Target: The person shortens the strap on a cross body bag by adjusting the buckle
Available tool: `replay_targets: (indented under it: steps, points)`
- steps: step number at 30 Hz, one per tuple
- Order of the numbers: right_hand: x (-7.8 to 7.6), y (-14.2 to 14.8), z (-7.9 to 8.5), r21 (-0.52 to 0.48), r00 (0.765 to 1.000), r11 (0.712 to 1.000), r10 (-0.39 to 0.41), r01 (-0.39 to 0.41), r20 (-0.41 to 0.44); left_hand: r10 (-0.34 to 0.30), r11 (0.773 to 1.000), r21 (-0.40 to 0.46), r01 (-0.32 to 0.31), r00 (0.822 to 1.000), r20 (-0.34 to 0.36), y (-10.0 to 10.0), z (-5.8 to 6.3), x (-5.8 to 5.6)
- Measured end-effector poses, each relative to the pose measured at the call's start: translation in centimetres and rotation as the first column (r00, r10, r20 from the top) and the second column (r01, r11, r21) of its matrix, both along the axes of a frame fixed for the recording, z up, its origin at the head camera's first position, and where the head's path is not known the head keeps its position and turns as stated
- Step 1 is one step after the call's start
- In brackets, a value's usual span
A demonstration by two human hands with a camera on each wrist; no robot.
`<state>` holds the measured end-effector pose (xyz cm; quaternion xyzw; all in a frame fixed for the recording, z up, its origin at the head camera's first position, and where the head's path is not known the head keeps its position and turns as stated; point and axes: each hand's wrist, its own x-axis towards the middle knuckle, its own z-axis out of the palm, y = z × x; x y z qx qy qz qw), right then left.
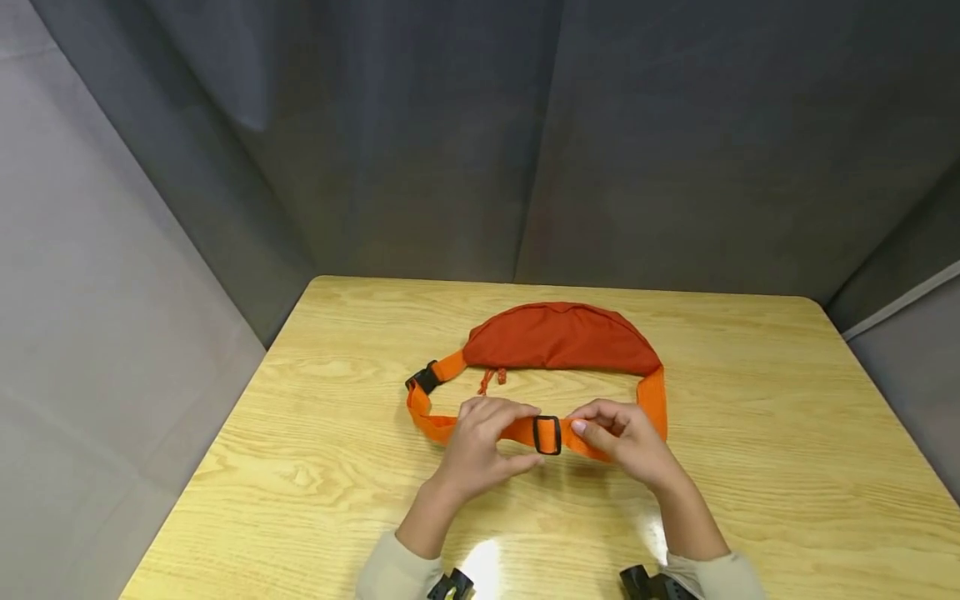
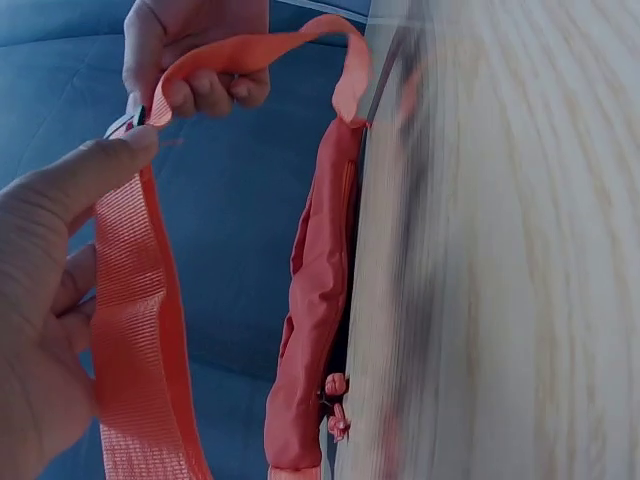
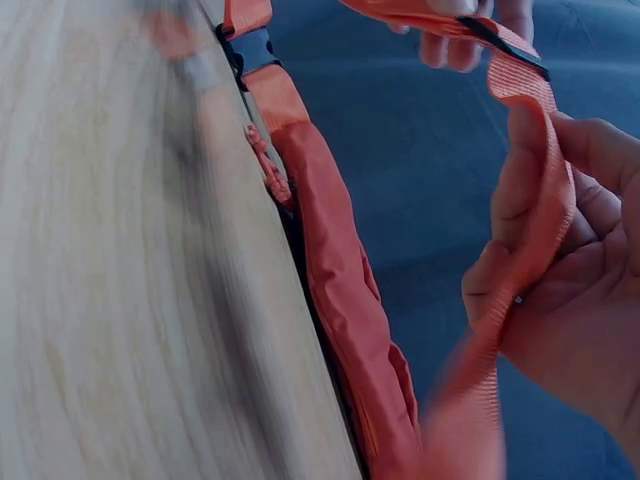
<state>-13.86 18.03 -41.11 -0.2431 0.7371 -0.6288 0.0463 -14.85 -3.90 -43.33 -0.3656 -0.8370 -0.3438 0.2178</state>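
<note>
A red waist bag (image 1: 558, 337) lies on the table, its orange strap (image 1: 435, 427) looped toward me. My left hand (image 1: 476, 446) holds the strap at the black slide adjuster (image 1: 557, 436), thumb at its lower edge and index finger at its upper edge. Just right of the adjuster, my right hand (image 1: 630, 440) pinches the strap between thumb and index finger. In the right wrist view the webbing (image 3: 545, 240) runs down across that palm. Both wrist views show this stretch of strap raised above the table.
A black side-release buckle (image 1: 425, 378), fastened, joins the strap at the bag's left. Red zipper pulls (image 1: 486, 382) hang from the bag's near edge. The wooden table (image 1: 757, 433) ends at a dark grey curtain (image 1: 420, 167) behind, with pale panels (image 1: 90, 333) at the sides.
</note>
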Motion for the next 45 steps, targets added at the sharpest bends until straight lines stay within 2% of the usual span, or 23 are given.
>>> replay_targets:
  steps: [5, 12, 15, 23, 30, 32, 36, 38, 43, 45]
  points:
    - [-0.4, -0.2, -0.8, -0.027, 1.0, 0.999, 0.024, -0.024, 0.006, -0.042, 0.998, 0.043, 0.042, 0.999, -0.016, 0.3, 0.2, -0.1]
    - [-0.8, 0.5, -2.3, -0.036, 1.0, 0.999, 0.02, -0.02, 0.003, -0.074, 0.993, 0.081, 0.085, 0.989, -0.13, 0.4, -0.2, -0.6]
    - [-0.7, 0.6, -2.3, -0.04, 1.0, 0.999, 0.007, -0.007, 0.005, -0.089, 0.989, 0.101, 0.104, 0.986, -0.142, 0.4, -0.4, -0.8]
    - [-0.6, -0.2, -2.1, -0.116, 0.996, 0.993, 0.011, 0.0, 0.09, -0.15, 0.977, 0.136, 0.163, 0.984, -0.1, 0.7, -0.5, -0.9]
    - [-0.4, -0.6, -1.8, -0.147, 0.993, 0.989, 0.046, -0.029, 0.111, -0.204, 0.961, 0.197, 0.195, 0.979, 0.023, 0.7, -1.0, -0.4]
    - [-0.4, -0.6, -1.6, -0.098, 0.995, 0.994, 0.052, -0.043, 0.09, -0.212, 0.954, 0.227, 0.197, 0.976, 0.044, 0.5, -0.5, -0.2]
    - [-0.3, 0.2, -1.3, 0.054, 0.999, 0.998, 0.033, -0.033, 0.013, -0.244, 0.941, 0.258, 0.219, 0.967, 0.071, 0.2, 1.2, 0.3]
    - [-0.2, 0.7, -1.3, 0.088, 1.0, 0.996, 0.024, -0.023, -0.003, -0.262, 0.936, 0.269, 0.228, 0.96, 0.099, 0.1, 2.0, 0.6]
    - [-0.2, 1.0, -1.6, 0.024, 0.998, 0.999, 0.046, -0.047, 0.039, -0.295, 0.93, 0.279, 0.24, 0.939, 0.177, 0.1, 2.4, 0.7]
    - [-0.4, 0.7, -1.7, -0.022, 0.997, 0.998, 0.056, -0.055, 0.057, -0.295, 0.932, 0.275, 0.236, 0.936, 0.195, 0.2, 2.4, 0.6]
